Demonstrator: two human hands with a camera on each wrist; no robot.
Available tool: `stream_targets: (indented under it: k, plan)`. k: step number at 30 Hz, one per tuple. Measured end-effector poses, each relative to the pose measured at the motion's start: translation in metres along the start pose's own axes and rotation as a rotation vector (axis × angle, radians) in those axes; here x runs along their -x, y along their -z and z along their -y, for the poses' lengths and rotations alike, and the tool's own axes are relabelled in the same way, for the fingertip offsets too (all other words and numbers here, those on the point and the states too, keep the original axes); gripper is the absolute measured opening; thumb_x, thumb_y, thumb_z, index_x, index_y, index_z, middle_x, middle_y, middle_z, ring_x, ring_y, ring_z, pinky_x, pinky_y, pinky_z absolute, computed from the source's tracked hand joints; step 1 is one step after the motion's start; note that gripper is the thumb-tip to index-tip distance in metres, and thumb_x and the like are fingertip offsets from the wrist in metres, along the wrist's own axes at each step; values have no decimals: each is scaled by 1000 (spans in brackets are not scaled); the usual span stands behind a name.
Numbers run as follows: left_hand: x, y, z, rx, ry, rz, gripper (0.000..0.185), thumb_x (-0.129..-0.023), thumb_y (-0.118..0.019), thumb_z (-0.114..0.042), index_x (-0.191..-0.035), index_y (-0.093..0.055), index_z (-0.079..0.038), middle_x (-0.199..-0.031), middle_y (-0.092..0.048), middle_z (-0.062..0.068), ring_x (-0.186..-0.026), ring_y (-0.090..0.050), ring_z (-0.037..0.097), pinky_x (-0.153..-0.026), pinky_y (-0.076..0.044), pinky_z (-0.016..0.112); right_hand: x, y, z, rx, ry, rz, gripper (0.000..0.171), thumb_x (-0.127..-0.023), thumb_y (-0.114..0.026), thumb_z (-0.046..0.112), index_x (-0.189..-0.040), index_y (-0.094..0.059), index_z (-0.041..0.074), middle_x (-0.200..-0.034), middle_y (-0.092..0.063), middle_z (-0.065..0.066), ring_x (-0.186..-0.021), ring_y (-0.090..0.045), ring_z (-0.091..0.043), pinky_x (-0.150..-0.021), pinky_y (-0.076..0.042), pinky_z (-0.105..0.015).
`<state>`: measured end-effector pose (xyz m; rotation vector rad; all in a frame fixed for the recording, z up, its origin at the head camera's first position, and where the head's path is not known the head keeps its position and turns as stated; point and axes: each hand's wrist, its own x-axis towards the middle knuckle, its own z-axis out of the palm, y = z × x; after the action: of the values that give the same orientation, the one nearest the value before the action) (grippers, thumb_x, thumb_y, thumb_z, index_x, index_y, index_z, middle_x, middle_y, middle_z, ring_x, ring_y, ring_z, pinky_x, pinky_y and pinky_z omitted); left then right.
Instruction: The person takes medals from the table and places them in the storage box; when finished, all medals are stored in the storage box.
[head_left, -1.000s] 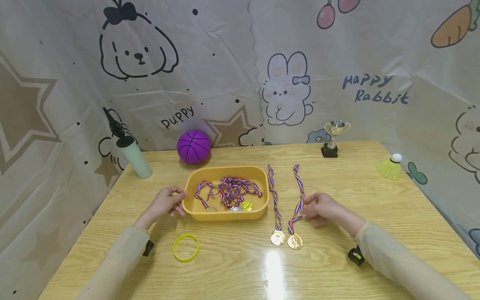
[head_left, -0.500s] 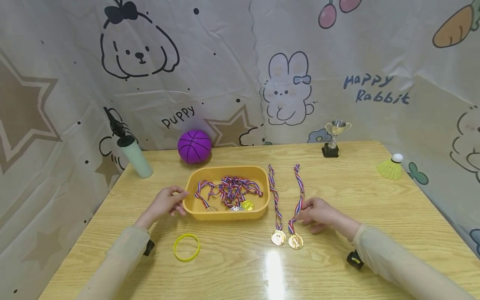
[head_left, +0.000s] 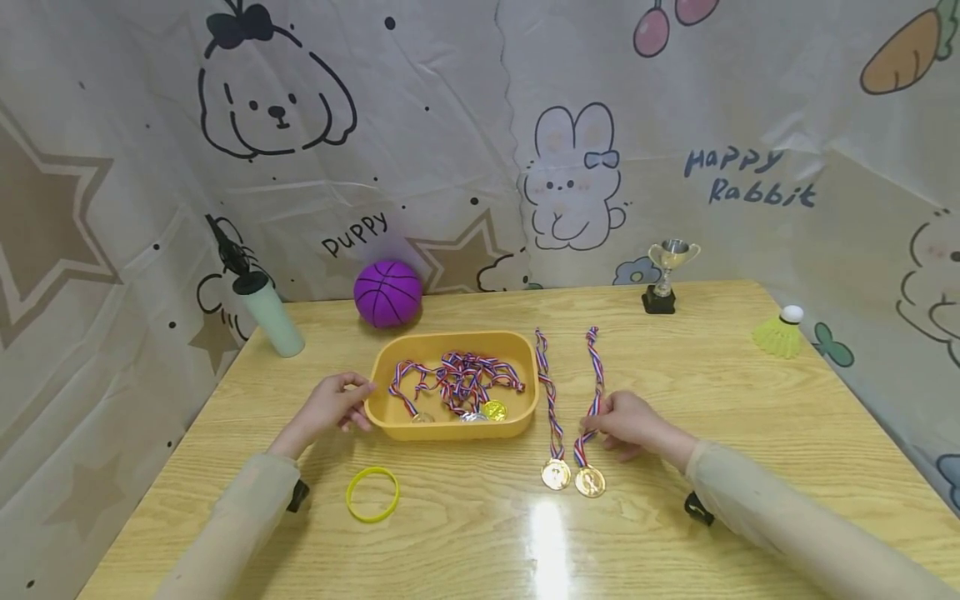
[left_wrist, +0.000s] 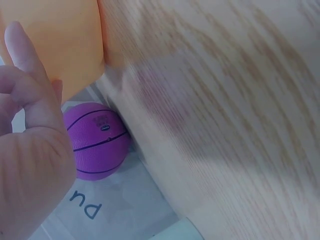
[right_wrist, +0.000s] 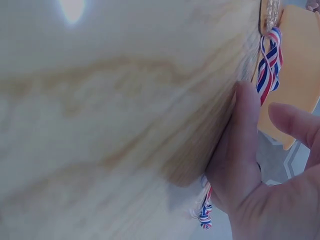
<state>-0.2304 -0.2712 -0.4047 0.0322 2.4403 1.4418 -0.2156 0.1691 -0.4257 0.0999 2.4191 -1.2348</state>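
Note:
My left hand (head_left: 333,406) holds the left rim of a yellow plastic basin (head_left: 450,432), thumb and fingers at its edge. Inside lie tangled red, white and blue ribbons (head_left: 468,375) with several medals, among them a gold medal (head_left: 494,410) and a silver one. Right of the basin, two gold medals (head_left: 556,474) lie side by side, ribbons stretched away from me. Over the right-hand medal's ribbon (head_left: 597,367) is my right hand (head_left: 632,423), fingertips touching it. In the right wrist view, thumb and fingers stand apart near the striped ribbon (right_wrist: 270,65).
Behind the basin sits a purple basketball (head_left: 387,294), with a green bottle (head_left: 273,317) to its left. A small trophy cup (head_left: 662,279) and a yellow shuttlecock (head_left: 780,333) stand back right. A yellow wristband (head_left: 349,500) lies front left on the wooden table (head_left: 450,542).
My right hand has shifted slightly left along the right medal's ribbon, which now lies straighter. My left hand and the basin have stayed in place.

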Motion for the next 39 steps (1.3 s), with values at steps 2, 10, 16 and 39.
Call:
stream_targets:
  k: [2,10,16,39]
  plan:
    - [0,0,0,0,1,1,42,-102,-48,-26,-121,-46,12,-61,-62,0,-53,-64,9,-44,-41,18,0,0,0,9,6,2,28,-87,-69,25,-79,-48,8,-68,-54,-3,-54,-54,-11,-47,-53,-29]
    - [0,0,0,-10,-1,-8,42,-102,-48,-26,-121,-46,12,-60,-63,0,-53,-64,9,-44,-42,18,-4,-6,1,66,72,-35,34,-79,-75,27,-78,-46,9,-58,-50,0,-45,-45,-8,-41,-47,-25]
    - [0,-1,2,-9,-14,-4,41,-102,-48,-25,-120,-47,12,-61,-62,0,-53,-65,10,-44,-43,18,-6,-11,2,100,113,-52,26,-77,-75,13,-76,-50,6,-54,-51,1,-44,-44,-8,-40,-45,-23]
    - [0,-1,1,-13,-12,-11,39,-102,-48,-25,-118,-48,11,-61,-62,1,-53,-65,11,-44,-43,19,1,4,-2,-223,44,98,15,-88,-59,5,-78,-49,8,-71,-64,-1,-63,-62,-9,-53,-55,-28]
